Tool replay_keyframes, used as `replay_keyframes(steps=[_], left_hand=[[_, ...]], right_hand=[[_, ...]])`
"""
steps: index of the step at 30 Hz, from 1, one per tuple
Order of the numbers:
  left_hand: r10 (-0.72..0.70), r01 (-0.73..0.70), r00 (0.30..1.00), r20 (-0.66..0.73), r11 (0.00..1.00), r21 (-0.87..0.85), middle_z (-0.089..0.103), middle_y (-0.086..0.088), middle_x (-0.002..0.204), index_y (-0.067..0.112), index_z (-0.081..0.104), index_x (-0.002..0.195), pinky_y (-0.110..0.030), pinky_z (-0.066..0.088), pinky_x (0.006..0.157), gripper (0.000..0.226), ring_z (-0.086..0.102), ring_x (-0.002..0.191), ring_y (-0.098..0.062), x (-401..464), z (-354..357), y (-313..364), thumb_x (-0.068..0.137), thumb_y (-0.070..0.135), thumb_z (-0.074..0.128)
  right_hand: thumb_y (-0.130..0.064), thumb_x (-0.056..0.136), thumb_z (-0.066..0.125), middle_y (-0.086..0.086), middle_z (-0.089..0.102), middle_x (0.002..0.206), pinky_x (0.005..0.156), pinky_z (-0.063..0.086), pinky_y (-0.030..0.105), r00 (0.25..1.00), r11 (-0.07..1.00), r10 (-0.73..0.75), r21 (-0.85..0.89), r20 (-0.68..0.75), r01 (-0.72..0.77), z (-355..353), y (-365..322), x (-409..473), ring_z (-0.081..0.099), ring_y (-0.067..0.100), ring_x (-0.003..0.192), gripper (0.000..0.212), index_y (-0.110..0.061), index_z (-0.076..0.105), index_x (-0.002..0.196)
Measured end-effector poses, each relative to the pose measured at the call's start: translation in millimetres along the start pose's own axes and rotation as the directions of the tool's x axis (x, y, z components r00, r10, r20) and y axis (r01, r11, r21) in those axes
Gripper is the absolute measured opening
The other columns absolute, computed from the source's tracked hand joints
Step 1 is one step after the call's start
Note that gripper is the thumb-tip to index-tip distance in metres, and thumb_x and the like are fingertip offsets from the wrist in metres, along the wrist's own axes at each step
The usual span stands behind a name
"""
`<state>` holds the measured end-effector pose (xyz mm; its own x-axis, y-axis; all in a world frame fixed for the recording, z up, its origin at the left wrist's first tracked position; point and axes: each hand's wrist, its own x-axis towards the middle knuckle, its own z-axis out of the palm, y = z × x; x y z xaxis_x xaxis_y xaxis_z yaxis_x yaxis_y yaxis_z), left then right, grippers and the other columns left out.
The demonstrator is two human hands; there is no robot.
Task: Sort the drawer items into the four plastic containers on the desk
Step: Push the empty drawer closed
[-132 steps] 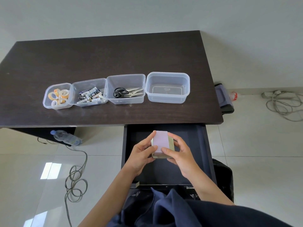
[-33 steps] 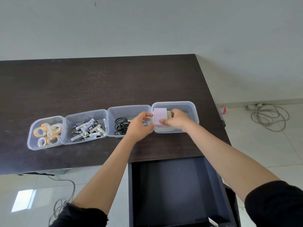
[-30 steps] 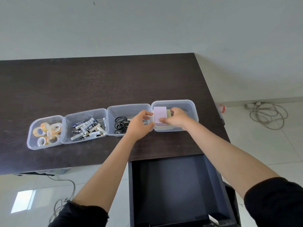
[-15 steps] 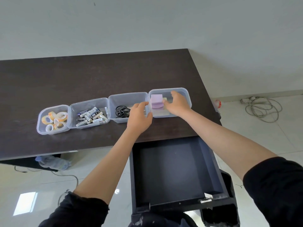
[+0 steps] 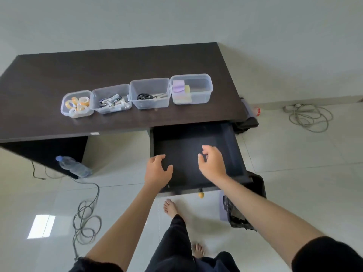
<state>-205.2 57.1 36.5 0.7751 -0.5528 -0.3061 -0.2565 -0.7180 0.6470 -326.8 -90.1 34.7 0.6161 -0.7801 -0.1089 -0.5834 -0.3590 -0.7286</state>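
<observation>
Both hands hung above the open drawer (image 5: 196, 154) with fingers loosely spread and holding nothing: the left hand (image 5: 158, 171) over its near left part, the right hand (image 5: 213, 163) nearer the middle. The sticky notes (image 5: 179, 88) lay well beyond them, in the rightmost container (image 5: 208, 91) on the bench (image 5: 117, 61). Left of it stood the scissors container (image 5: 150, 95), the battery container (image 5: 111, 99) and the tape container (image 5: 77, 104).
</observation>
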Motion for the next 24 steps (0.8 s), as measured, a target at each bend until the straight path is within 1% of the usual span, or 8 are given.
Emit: replay_keyframes(steps=[3, 6, 9, 13, 15, 18, 21, 24], left_hand=[[-0.118, 0.117, 0.993, 0.030, 0.993, 0.028, 0.036, -0.005, 0.144, 0.021, 0.040, 0.138, -0.036, 0.045, 0.099, 0.056, 0.042, 0.128, -0.026, -31, 13, -30, 0.088, 0.036, 0.062], [-0.187, 0.186, 0.982, 0.040, 0.982, 0.034, 0.036, -0.006, 0.143, 0.020, 0.043, 0.136, -0.037, 0.047, 0.096, 0.058, 0.041, 0.127, -0.027, -47, 19, -53, 0.086, 0.040, 0.064], [-0.211, 0.209, 0.976, 0.049, 0.977, 0.047, 0.039, -0.007, 0.141, 0.018, 0.045, 0.134, -0.037, 0.048, 0.096, 0.055, 0.046, 0.123, -0.028, -54, 18, -66, 0.087, 0.039, 0.063], [-0.214, 0.214, 0.975, 0.056, 0.977, 0.006, 0.045, -0.007, 0.136, 0.017, 0.047, 0.133, -0.026, 0.043, 0.086, 0.048, 0.053, 0.115, -0.025, -55, 15, -75, 0.090, 0.031, 0.062], [-0.218, 0.219, 0.975, 0.046, 0.976, -0.017, 0.049, -0.007, 0.132, 0.017, 0.049, 0.130, -0.024, 0.041, 0.081, 0.043, 0.054, 0.106, -0.022, -52, 14, -77, 0.091, 0.027, 0.061], [-0.256, 0.258, 0.966, 0.036, 0.961, -0.103, 0.056, -0.004, 0.125, 0.018, 0.052, 0.125, -0.025, 0.042, 0.074, 0.037, 0.051, 0.091, -0.016, -49, 18, -79, 0.090, 0.024, 0.062], [-0.274, 0.273, 0.961, 0.017, 0.948, -0.160, 0.059, -0.003, 0.119, 0.018, 0.055, 0.120, -0.024, 0.042, 0.074, 0.033, 0.052, 0.089, -0.015, -47, 24, -81, 0.089, 0.020, 0.065], [-0.287, 0.280, 0.958, -0.013, 0.943, -0.182, 0.060, -0.004, 0.115, 0.016, 0.057, 0.112, -0.025, 0.043, 0.071, 0.024, 0.054, 0.088, -0.017, -45, 25, -80, 0.089, 0.013, 0.062]], right_hand=[[-0.019, 0.089, 0.058, 0.000, 0.056, 0.093, 0.081, 0.052, 0.043, 0.998, 0.997, 0.031, 0.069, -0.046, -0.028, 21, 26, -59, 0.057, 0.022, 0.091, 0.026, -0.009, 0.059, 0.112], [-0.017, 0.088, 0.058, -0.001, 0.055, 0.091, 0.074, 0.049, 0.035, 0.987, 0.983, 0.153, 0.112, -0.045, -0.148, 42, 42, -99, 0.057, 0.021, 0.086, 0.017, -0.010, 0.059, 0.104], [-0.024, 0.091, 0.057, 0.002, 0.060, 0.106, 0.075, 0.040, 0.026, 0.931, 0.916, 0.365, 0.173, 0.019, -0.363, 60, 52, -116, 0.059, 0.021, 0.095, 0.023, -0.013, 0.054, 0.110], [-0.022, 0.091, 0.059, 0.007, 0.052, 0.134, 0.090, 0.041, 0.029, 0.821, 0.766, 0.559, 0.310, 0.112, -0.563, 74, 49, -112, 0.055, 0.026, 0.115, 0.045, -0.015, 0.040, 0.131], [-0.020, 0.091, 0.059, 0.006, 0.049, 0.138, 0.095, 0.042, 0.033, 0.792, 0.709, 0.594, 0.371, 0.143, -0.599, 80, 45, -107, 0.053, 0.027, 0.120, 0.050, -0.017, 0.035, 0.135], [-0.020, 0.090, 0.061, 0.006, 0.048, 0.139, 0.092, 0.042, 0.031, 0.747, 0.608, 0.649, 0.492, 0.145, -0.624, 90, 40, -101, 0.054, 0.027, 0.119, 0.054, -0.017, 0.034, 0.136], [-0.021, 0.089, 0.063, 0.003, 0.050, 0.128, 0.085, 0.037, 0.028, 0.701, 0.500, 0.700, 0.609, 0.134, -0.616, 94, 35, -97, 0.053, 0.019, 0.108, 0.057, -0.015, 0.033, 0.137], [-0.025, 0.089, 0.064, 0.001, 0.054, 0.119, 0.081, 0.037, 0.029, 0.688, 0.478, 0.714, 0.628, 0.130, -0.614, 95, 36, -96, 0.052, 0.017, 0.096, 0.061, -0.017, 0.029, 0.138]])
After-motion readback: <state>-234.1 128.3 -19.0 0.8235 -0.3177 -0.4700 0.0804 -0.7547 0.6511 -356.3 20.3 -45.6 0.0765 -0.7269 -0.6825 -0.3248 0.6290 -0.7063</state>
